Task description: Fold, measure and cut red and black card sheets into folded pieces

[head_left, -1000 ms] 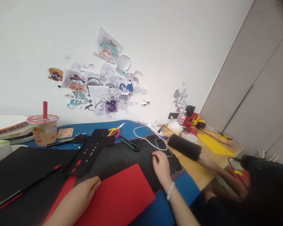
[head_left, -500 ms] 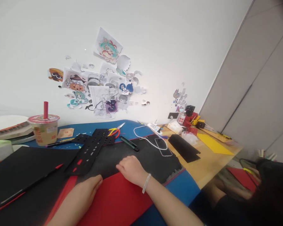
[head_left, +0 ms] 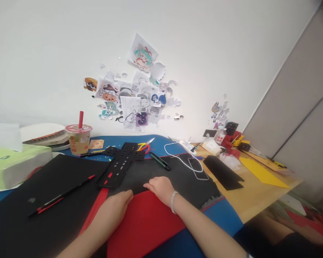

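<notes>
A red sheet (head_left: 145,225), stiff like card or foam, lies in front of me on the work surface. My left hand (head_left: 118,204) is closed on its far left corner, with most fingertips hidden. At the sheet's far edge, my right hand (head_left: 161,190), with a bracelet at the wrist, is closed too, fingers curled over the edge. Just beyond the hands is a dark worn cutting mat (head_left: 183,182). A black cross-shaped piece with holes (head_left: 120,165) lies ahead of my left hand, and a dark green utility knife (head_left: 160,161) ahead of my right.
Left are a black sheet (head_left: 75,166) with a pen (head_left: 61,197) on it, a lidded drink cup (head_left: 80,141) and a green tissue box (head_left: 21,161). Scissors (head_left: 145,144), a phone (head_left: 198,170), a white cable (head_left: 177,165) and a yellow sheet (head_left: 263,172) lie further back. Another person sits at right.
My view has turned left, so the scene shifts right and the tissue box comes into view. Both hands stay on the red sheet, now slightly closer together.
</notes>
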A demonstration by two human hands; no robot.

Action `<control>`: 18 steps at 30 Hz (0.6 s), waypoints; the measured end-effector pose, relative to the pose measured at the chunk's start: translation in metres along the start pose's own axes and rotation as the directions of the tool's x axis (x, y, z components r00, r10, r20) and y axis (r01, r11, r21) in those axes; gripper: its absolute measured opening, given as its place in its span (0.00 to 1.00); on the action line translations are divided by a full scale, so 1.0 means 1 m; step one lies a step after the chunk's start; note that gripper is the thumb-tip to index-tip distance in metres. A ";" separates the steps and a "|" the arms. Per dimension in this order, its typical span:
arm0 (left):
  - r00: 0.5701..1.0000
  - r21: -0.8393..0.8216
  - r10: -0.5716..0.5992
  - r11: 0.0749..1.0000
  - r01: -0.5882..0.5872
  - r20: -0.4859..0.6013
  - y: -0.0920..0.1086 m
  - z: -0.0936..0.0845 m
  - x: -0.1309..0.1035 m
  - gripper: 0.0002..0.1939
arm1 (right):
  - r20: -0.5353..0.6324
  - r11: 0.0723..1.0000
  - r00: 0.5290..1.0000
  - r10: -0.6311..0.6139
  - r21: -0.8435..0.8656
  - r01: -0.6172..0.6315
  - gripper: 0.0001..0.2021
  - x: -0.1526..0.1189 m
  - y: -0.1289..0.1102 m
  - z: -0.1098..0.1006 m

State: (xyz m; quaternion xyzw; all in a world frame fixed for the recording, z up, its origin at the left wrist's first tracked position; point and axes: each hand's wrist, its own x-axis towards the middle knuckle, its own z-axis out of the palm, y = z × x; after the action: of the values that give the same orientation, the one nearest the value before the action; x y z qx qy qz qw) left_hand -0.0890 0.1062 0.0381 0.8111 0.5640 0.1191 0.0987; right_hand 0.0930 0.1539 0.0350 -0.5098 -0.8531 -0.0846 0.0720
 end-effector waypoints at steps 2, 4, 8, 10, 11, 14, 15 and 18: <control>1.000 0.041 -0.001 0.999 0.000 0.009 0.000 0.002 0.001 0.16 | 0.029 1.000 1.000 0.002 -0.013 -0.002 0.18 0.002 -0.001 0.002; 1.000 0.090 0.003 0.996 -0.005 0.016 0.000 0.005 0.001 0.13 | 0.062 1.000 0.998 0.008 -0.025 -0.007 0.17 0.003 -0.003 0.005; 0.999 0.211 0.021 0.977 -0.029 0.040 0.002 0.009 -0.002 0.08 | 0.138 0.998 0.990 0.027 -0.053 -0.019 0.14 0.003 -0.006 0.012; 0.998 0.275 0.040 0.960 -0.055 0.058 0.005 0.010 -0.003 0.08 | 0.174 0.997 0.984 0.034 -0.068 -0.023 0.11 0.003 -0.007 0.016; 0.997 0.307 0.050 0.949 -0.067 0.065 0.007 0.010 -0.004 0.09 | 0.191 0.997 0.981 0.036 -0.074 -0.022 0.11 0.002 -0.007 0.018; 0.995 0.396 0.063 0.914 -0.086 0.073 0.012 0.012 -0.005 0.10 | 0.228 0.996 0.973 0.038 -0.093 -0.017 0.12 0.002 -0.007 0.023; 0.996 0.422 0.064 0.902 -0.088 0.069 0.014 0.011 -0.005 0.10 | 0.237 0.995 0.971 0.038 -0.098 -0.015 0.12 0.002 -0.007 0.025; 0.996 0.474 0.078 0.876 -0.094 0.053 0.021 0.002 -0.005 0.07 | 0.255 0.994 0.966 0.034 -0.112 -0.006 0.13 0.003 -0.008 0.027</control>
State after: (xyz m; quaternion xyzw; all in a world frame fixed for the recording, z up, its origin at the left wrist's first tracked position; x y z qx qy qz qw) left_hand -0.0710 0.0940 0.0421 0.8365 0.5379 -0.0317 -0.0997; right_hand 0.0833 0.1583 0.0091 -0.5282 -0.8440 -0.0645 -0.0663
